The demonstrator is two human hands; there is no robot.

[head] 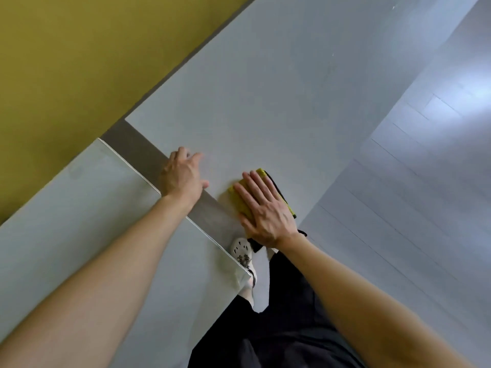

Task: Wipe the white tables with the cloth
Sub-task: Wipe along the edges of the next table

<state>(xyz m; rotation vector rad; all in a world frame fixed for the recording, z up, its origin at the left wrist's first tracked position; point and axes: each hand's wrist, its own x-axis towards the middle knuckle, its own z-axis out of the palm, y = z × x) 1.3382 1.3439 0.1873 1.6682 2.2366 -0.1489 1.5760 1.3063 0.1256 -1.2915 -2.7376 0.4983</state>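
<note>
In the head view, two white tables were seen with a narrow gap between them, through which a strip of grey floor (143, 147) was shown. The yellow cloth (240, 199), edged in black, was laid flat on the far table (265, 88), close to the edge facing the gap and near the table's corner. The right hand (265, 208) was pressed flat on the cloth with the fingers straight and spread, nothing being grasped. The left hand (183, 176) was reached across the gap and rested on the far table's edge, its fingers relaxed and released. The near table (79, 235) was crossed by the left forearm. Below the right wrist a white shoe (240, 249) and black trousers (287, 328) were seen. A yellow surface (66, 62) was seen beyond both tables.
</note>
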